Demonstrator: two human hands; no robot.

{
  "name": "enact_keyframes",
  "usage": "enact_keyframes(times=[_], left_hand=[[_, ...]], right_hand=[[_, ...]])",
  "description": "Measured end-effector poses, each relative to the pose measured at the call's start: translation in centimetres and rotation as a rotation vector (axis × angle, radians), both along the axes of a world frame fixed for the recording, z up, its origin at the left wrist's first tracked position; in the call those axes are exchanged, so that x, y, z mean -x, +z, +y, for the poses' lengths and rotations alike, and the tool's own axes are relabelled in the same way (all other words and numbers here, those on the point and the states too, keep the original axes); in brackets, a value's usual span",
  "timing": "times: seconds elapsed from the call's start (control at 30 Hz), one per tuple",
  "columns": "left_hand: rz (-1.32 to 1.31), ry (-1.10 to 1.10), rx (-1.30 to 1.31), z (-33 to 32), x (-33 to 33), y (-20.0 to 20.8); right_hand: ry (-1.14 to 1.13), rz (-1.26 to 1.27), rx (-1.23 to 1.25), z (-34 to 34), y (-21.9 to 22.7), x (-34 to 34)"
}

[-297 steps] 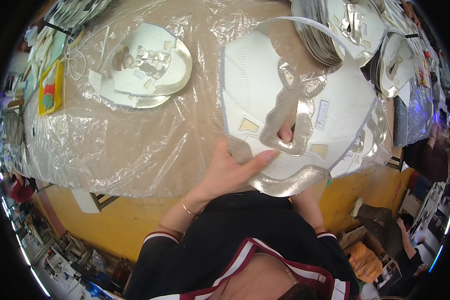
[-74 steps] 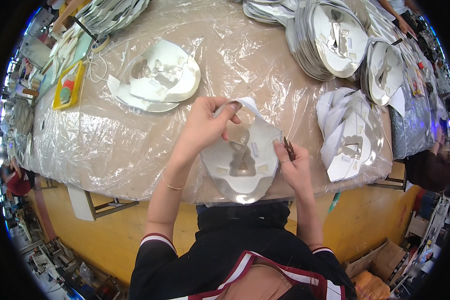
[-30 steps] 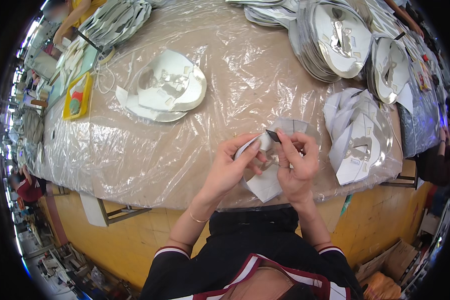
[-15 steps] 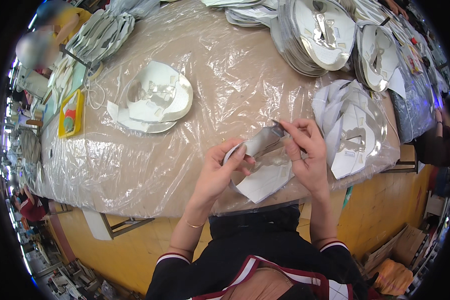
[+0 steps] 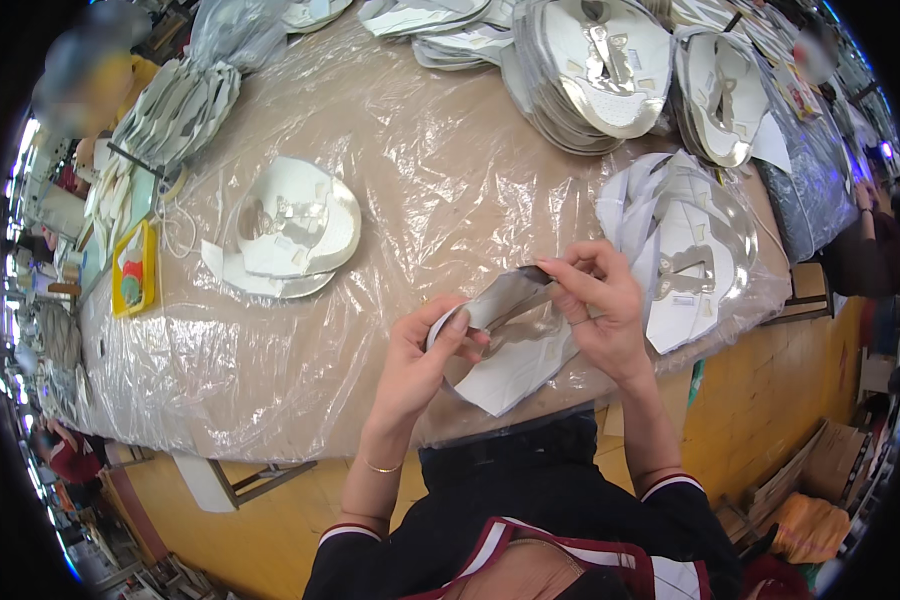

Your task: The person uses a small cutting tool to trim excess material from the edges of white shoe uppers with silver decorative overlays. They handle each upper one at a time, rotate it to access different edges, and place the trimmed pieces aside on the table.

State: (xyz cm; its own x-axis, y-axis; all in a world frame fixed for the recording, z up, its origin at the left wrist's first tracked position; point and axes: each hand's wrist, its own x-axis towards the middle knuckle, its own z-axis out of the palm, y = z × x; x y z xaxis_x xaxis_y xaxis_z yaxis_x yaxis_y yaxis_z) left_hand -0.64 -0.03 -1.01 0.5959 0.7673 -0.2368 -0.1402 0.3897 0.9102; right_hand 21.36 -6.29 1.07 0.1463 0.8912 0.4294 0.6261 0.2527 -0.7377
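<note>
A white and silvery flat shoe upper is held curled just above the near edge of the table. My left hand grips its left end, the thumb on top and the fingers folded round the edge. At the raised far edge, my right hand pinches a dark grey part between thumb and fingertips; whether this is a separate small piece I cannot tell. A fanned stack of similar uppers lies just right of my right hand. To the left, a small pile of uppers rests on the plastic-covered table.
Taller stacks of uppers stand at the far right, and another stack at the far left. A yellow tray holds small items at the left edge. Clear plastic sheeting covers the table. Other people are around its edges.
The view has shifted slightly, so the table things sit further left. My right fingers have come down closer over the dark part, which shows less. Both hands keep hold of the upper.
</note>
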Motion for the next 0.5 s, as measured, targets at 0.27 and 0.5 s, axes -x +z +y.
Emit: enact_keyframes(times=[0.27,0.5], left_hand=[[-0.033,0.007,-0.158,-0.2,1.2,0.3],[-0.271,-0.184,-0.284,0.6,3.1,0.2]], right_hand=[[-0.198,0.115,-0.06,-0.2,0.1,0.7],[0.012,0.084,0.147,-2.9,0.2,-0.8]])
